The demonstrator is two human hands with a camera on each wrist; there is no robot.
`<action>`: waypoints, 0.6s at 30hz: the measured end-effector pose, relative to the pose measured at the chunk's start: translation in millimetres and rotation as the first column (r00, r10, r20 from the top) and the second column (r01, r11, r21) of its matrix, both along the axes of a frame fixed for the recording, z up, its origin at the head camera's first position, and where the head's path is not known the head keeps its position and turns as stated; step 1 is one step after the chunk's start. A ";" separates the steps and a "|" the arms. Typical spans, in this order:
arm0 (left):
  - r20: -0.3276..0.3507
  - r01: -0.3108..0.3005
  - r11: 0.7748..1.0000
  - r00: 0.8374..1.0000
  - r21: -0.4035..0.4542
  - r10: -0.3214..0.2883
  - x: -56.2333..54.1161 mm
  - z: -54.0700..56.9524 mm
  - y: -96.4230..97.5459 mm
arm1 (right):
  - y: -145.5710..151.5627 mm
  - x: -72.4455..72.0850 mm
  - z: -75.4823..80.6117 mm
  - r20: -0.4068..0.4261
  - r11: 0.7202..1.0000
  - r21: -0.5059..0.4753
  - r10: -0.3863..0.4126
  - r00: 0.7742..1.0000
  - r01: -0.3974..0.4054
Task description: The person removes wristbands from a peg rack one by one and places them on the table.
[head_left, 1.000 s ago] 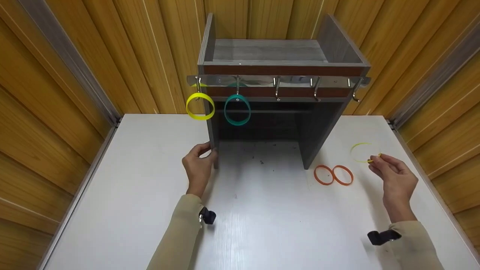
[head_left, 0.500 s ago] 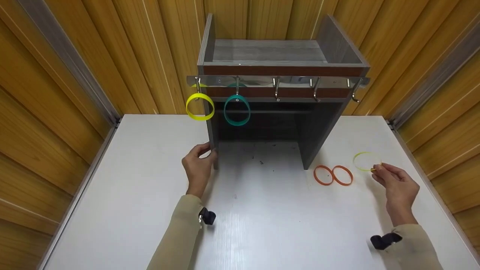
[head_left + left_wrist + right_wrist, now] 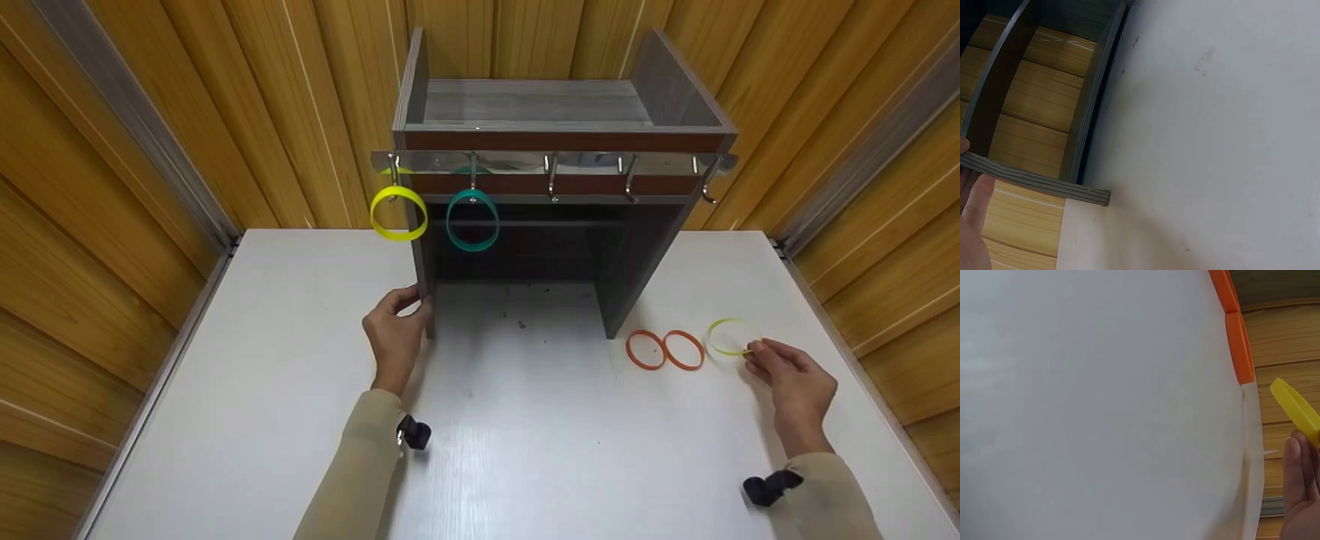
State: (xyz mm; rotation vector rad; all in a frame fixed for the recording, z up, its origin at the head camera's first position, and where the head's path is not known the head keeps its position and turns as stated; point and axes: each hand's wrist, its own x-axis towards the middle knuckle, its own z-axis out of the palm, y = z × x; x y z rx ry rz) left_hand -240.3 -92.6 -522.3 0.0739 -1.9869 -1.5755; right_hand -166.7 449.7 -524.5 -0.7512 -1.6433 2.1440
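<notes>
My left hand [image 3: 394, 334] grips the front edge of the grey shelf's left side panel [image 3: 424, 270], low down. In the left wrist view its fingers [image 3: 978, 202] lie on either side of that panel edge. At the right, my right hand [image 3: 799, 379] pinches a thin yellow ring [image 3: 726, 320] by its near side, raised above the table. The right wrist view shows this yellow ring [image 3: 1294, 405] as a flat band at the fingertips. Two orange rings [image 3: 646, 367] lie side by side on the table, just left of the held ring.
A metal hook rail [image 3: 589, 162] runs across the shelf front. A yellow ring [image 3: 400, 235] hangs on its leftmost hook and a teal ring [image 3: 472, 248] on the second. Wooden panel walls [image 3: 112, 187] enclose the white table [image 3: 525, 435]. Small dark specks dot the tabletop.
My right hand has come down and nearer with the yellow ring, which now sits lower beside the orange rings. The left hand keeps its grip on the shelf panel.
</notes>
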 end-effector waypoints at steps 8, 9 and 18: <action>0.007 -0.008 1.000 1.000 -0.007 0.008 -0.5 0.3 0.1 | 3.0 0.2 -6.2 0.083 0.999 0.010 0.033 0.996 -0.034; 0.007 -0.009 1.000 1.000 -0.005 0.009 -0.6 0.3 0.1 | 3.1 0.4 -6.8 0.088 0.999 0.005 0.038 0.995 -0.039; 0.009 0.008 1.000 1.000 -0.016 -0.008 -0.3 -0.1 -0.9 | 6.2 0.2 -14.9 0.107 0.997 -0.037 0.077 0.991 -0.074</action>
